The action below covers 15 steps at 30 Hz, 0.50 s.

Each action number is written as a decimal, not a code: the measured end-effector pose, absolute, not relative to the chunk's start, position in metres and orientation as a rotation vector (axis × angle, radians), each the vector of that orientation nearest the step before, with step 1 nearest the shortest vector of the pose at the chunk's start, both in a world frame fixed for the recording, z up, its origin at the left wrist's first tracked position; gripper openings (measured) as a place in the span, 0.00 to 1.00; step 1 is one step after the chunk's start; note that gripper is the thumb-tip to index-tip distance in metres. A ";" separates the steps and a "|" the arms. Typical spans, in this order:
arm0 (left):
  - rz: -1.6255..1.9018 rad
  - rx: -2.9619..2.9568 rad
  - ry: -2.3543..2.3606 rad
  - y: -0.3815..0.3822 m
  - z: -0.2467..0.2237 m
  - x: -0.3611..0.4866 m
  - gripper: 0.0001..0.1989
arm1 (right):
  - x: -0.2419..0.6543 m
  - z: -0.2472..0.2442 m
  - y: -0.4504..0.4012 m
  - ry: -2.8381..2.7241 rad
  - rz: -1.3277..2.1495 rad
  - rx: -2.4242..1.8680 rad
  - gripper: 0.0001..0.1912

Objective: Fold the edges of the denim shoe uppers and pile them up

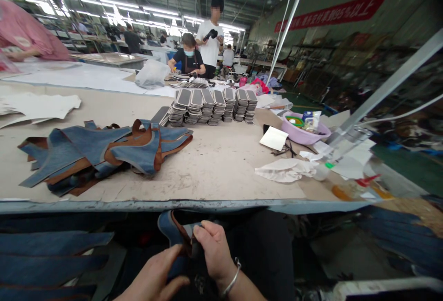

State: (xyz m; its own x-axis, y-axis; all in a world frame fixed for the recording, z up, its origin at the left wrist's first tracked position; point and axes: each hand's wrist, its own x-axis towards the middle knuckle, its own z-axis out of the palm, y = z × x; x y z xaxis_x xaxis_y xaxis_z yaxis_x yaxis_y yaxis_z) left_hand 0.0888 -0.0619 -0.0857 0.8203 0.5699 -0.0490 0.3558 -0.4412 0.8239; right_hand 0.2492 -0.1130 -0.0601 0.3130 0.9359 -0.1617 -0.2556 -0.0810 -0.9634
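A blue leather piece with a brown underside [169, 228] is held below the table's front edge. My right hand [213, 245], with a bracelet on the wrist, pinches its right end between thumb and fingers. Lower and to the left, my left hand [157, 271] has its thumb and a finger apart, with the leather's lower part between or just behind them; its other fingers are hidden. On the table, at the left, lies a heap of similar blue and brown leather pieces [93, 146].
Stacks of grey oblong pieces [207, 103] stand mid-table. A purple basin [301, 135], papers and a bottle with a red tip [360, 185] are at the right. Blue strips [48, 259] lie lower left. People work beyond the table [221, 153].
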 end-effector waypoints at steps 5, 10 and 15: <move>0.300 2.246 0.574 -0.065 -0.090 0.093 0.04 | 0.251 -0.066 -0.113 -0.620 1.148 -1.176 0.21; 0.584 2.368 0.642 -0.054 -0.074 0.097 0.20 | 0.250 -0.056 -0.111 -0.579 1.199 -1.101 0.23; 0.319 2.382 0.454 -0.038 -0.047 0.103 0.07 | 0.254 -0.044 -0.107 -0.513 1.220 -1.042 0.23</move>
State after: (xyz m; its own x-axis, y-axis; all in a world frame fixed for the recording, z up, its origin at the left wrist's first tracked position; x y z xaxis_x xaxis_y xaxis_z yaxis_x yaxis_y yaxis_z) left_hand 0.1028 -0.0380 -0.0466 0.9091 0.4030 0.1057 0.2357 -0.7068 0.6670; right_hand 0.2538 -0.1068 -0.0438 0.3123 0.9294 -0.1964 -0.5101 -0.0103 -0.8601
